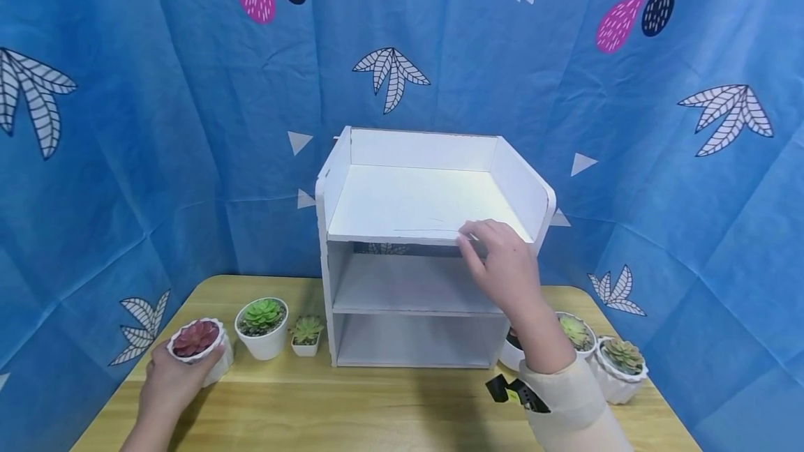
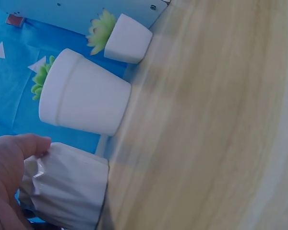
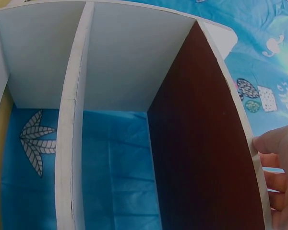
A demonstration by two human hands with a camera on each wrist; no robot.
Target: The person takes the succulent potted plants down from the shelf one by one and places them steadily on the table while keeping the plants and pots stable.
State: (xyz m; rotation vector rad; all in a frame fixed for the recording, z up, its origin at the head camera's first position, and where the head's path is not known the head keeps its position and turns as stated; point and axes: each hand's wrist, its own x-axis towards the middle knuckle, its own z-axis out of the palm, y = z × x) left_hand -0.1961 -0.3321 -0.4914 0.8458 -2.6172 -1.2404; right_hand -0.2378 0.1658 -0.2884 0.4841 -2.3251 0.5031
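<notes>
At the left of the table my left hand (image 1: pixel 174 380) grips a white textured pot with a dark red succulent (image 1: pixel 196 338). In the left wrist view the thumb lies along the rim of this pot (image 2: pixel 69 184), and its base is right at the tabletop. My right hand (image 1: pixel 505 264) is at the front edge of the white shelf unit's top board (image 1: pixel 414 194). In the right wrist view its thumb meets that board's edge, with the loosely bent fingers (image 3: pixel 277 179) on the upper side. Below, the shelf unit (image 3: pixel 69 143) has two bare compartments.
Beside the shelf's left side stand a round white pot with a green succulent (image 1: pixel 264 340) and a small square potted succulent (image 1: pixel 306 349). Several potted succulents (image 1: pixel 618 386) stand at the right, partly behind my right forearm. A blue patterned cloth (image 1: pixel 251 124) hangs behind the wooden table (image 1: pixel 301 410).
</notes>
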